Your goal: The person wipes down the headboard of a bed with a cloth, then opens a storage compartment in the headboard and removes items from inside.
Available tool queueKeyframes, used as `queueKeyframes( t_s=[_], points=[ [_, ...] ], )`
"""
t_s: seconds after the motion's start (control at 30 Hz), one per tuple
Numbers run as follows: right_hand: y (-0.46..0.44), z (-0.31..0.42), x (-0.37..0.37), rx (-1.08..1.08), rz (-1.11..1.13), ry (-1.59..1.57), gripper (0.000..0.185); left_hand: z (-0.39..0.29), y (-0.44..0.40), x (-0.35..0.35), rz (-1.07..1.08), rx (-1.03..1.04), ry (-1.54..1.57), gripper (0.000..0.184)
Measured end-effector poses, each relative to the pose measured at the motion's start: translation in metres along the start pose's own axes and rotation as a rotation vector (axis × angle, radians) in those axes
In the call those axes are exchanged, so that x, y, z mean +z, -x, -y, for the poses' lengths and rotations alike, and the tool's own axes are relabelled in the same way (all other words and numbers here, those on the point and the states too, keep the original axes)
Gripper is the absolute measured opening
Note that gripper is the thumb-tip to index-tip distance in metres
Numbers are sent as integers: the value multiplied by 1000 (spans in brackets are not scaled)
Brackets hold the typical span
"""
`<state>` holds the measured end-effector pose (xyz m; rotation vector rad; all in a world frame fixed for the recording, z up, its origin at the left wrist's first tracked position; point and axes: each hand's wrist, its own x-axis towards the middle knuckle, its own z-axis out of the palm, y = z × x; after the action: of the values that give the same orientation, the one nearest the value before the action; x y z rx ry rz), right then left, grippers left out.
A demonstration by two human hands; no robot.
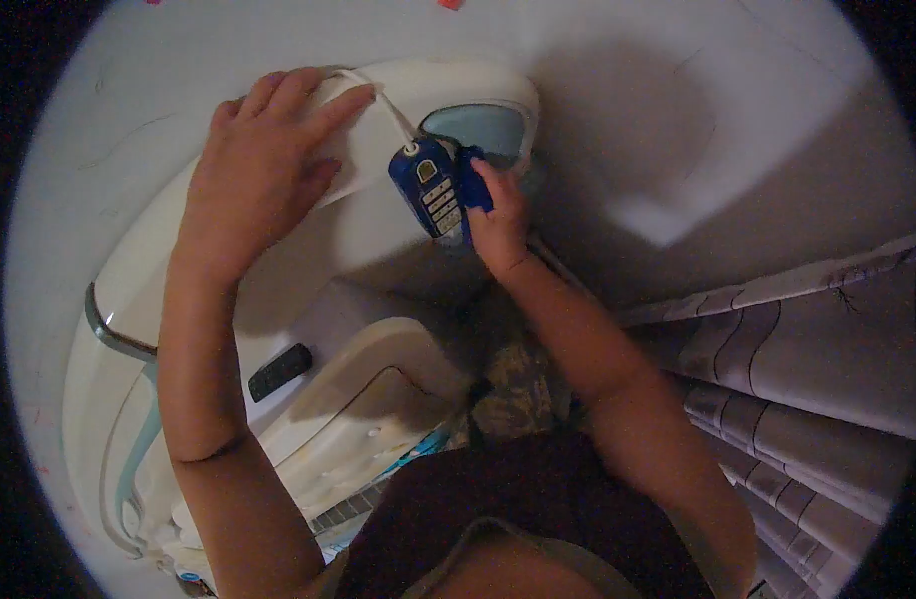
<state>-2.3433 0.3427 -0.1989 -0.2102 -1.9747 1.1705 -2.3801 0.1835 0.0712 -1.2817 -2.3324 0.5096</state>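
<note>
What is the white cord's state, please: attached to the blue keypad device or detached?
Attached: the white cord joins the blue device at its top.

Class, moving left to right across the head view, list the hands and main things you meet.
Dark curved strip, left hand, blue device with pale buttons, right hand, grey fabric curtain with dark lines.

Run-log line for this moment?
left hand: spread on cream furniture | right hand: gripping blue keypad item | white cord: attached at item's top
</note>
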Motion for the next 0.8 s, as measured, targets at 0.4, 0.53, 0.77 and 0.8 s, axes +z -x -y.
queueKeyframes(
  t_s=[0.4,0.53,0.77,0.8],
  points=[
    [62,-35,29,368,-13,-421,41,-3,-5,-5,54,-44,2,63],
    [57,-33,24,486,-36,-455,37,-4,-6,-5,51,-44,5,63],
    [56,-80,65,757,-162,-217,53,-2,-6,-2,23,-13,3,61],
    [54,-93,67,663,-257,-149,45,-2,-6,-3,24,-14,1,61]
  ],
)
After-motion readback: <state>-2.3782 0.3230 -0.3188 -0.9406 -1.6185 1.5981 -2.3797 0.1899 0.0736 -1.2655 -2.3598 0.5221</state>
